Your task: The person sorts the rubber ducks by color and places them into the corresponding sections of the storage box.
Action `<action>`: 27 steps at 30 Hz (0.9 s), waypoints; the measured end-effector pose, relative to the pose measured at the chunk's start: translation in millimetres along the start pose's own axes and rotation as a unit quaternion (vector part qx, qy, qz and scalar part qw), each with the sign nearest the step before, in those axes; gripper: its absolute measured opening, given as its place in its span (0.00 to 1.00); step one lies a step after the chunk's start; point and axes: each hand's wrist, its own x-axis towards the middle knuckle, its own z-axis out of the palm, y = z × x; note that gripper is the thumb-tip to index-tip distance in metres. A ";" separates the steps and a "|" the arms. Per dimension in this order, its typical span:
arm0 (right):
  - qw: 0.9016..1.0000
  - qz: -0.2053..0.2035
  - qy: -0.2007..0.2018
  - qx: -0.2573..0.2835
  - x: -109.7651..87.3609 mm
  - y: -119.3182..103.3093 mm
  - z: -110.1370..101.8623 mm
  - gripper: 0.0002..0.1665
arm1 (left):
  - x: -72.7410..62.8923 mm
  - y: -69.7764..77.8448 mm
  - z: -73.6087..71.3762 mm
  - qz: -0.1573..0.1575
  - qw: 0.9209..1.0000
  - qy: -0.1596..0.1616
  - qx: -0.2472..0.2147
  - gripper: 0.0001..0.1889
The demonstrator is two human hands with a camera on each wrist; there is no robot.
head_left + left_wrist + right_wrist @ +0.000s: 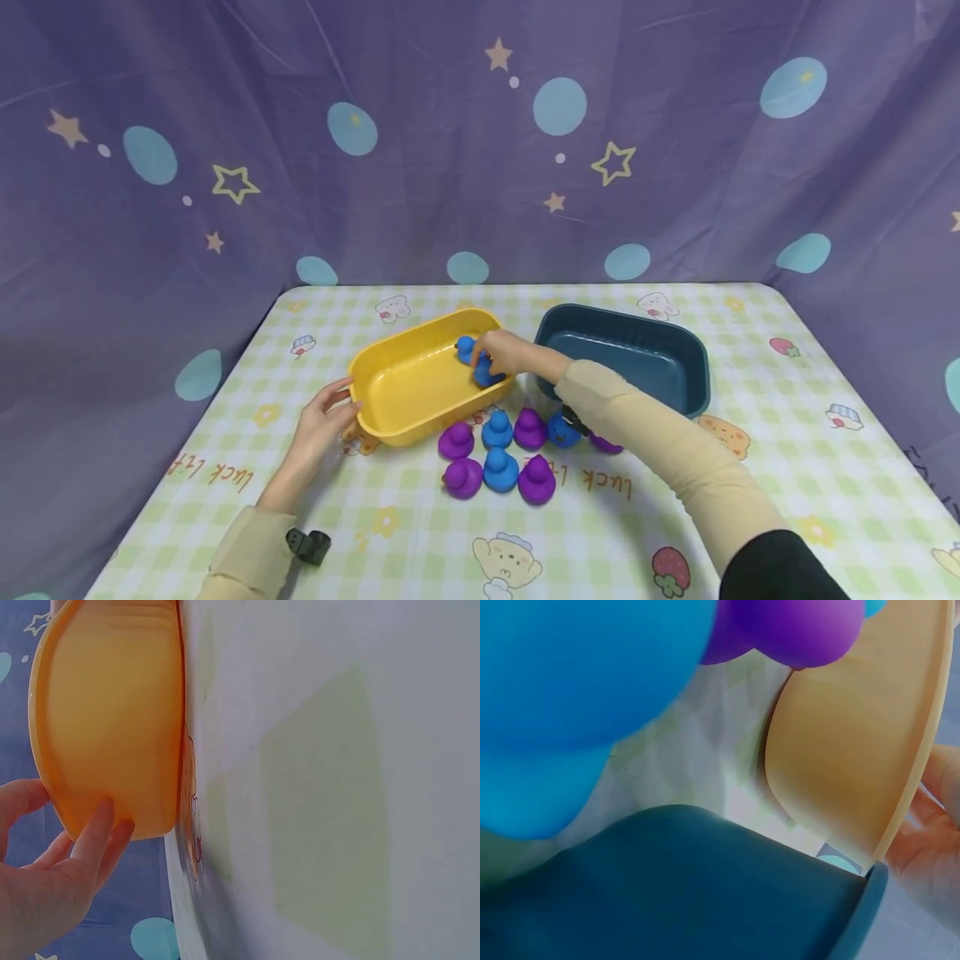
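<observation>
At the near right end inside the yellow tub [412, 379], my right hand [504, 352] pinches a blue rubber duck [489, 375] from above, its fingers pointing down. A second blue duck [464, 349] sits just beyond those fingers, partly covered by them. My left hand [318, 421] touches the tub's left end, with fingertips [100, 817] spread against the outer wall and one finger up at the rim. In the right wrist view my left hand [930, 832] shows past the tub, while my right hand lies out of frame.
Several purple ducks [537, 481] and blue ducks [500, 471] stand in loose rows on the checked tablecloth [420, 550] in front of the tubs. A dark teal tub [652, 358] is at the right, under my right forearm. Behind the table hangs a purple curtain [450, 183].
</observation>
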 end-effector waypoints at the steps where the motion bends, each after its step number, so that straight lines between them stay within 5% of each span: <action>1: 1.000 -0.001 0.001 0.001 0.0 0.2 0.2 0.16 | 0.0 -0.1 0.1 -0.001 1.000 0.000 -0.001 0.28; 16: 1.000 0.020 0.004 0.020 1.5 4.3 4.2 0.16 | -0.5 0.6 2.7 0.013 1.000 0.014 -0.003 0.28; 24: 0.999 0.008 0.002 0.033 0.8 5.5 2.4 0.15 | 15.2 -28.9 -0.1 0.034 0.999 0.020 -0.008 0.30; 27: 0.999 0.005 0.007 0.044 -1.8 5.3 0.6 0.15 | 13.7 -27.3 0.3 0.039 0.999 0.014 -0.011 0.31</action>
